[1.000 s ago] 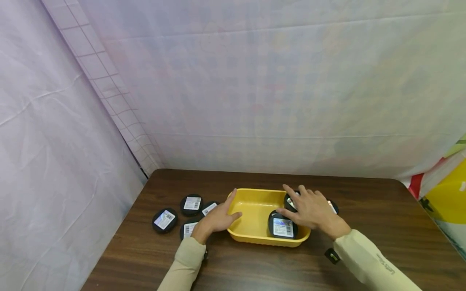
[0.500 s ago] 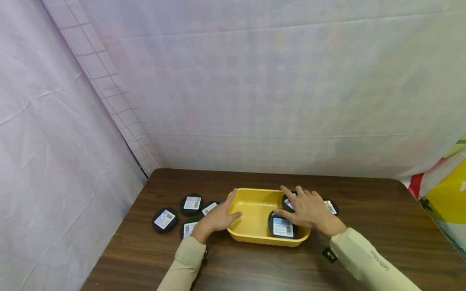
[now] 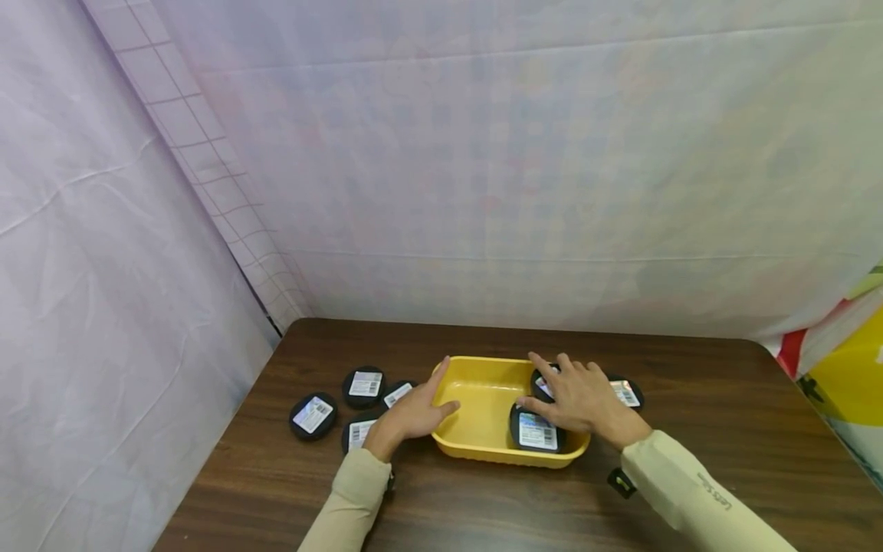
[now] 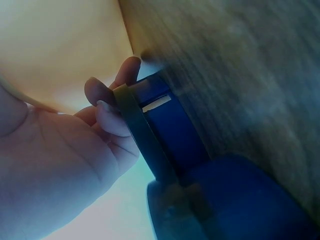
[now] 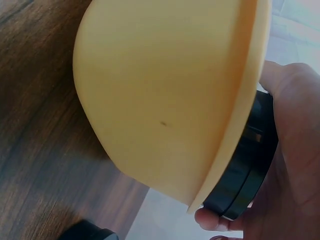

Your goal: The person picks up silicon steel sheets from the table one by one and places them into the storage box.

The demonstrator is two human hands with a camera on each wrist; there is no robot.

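head view, tray [image 3: 472, 418]: yellow, midway on the table [image 3: 469, 510], with a near tin [image 3: 537, 432] lying in its near right part.
head view, right hand [image 3: 582, 399]: thumb and index spread about a held tin [image 3: 543, 386] at the tray's far right; whether that tin meets the tray's floor, i cannot tell.
head view, left hand [image 3: 412, 414]: thumb over the tray's left rim, index along it.
head view, loose tins [image 3: 313, 420]: four left of the tray, one right of it, past the right hand.
left wrist view, left hand: fingers bent outside the tray, close by dark tins; how firmly it grips, or what, i cannot tell.
right wrist view, right hand: fingers parted just the held tin's width, pinching it by opposite edges, the tray's rim partly hiding it.
step: looks like setting the held tin into the tray.
next move: seems to call for lowering it flat behind the near tin, then letting go.
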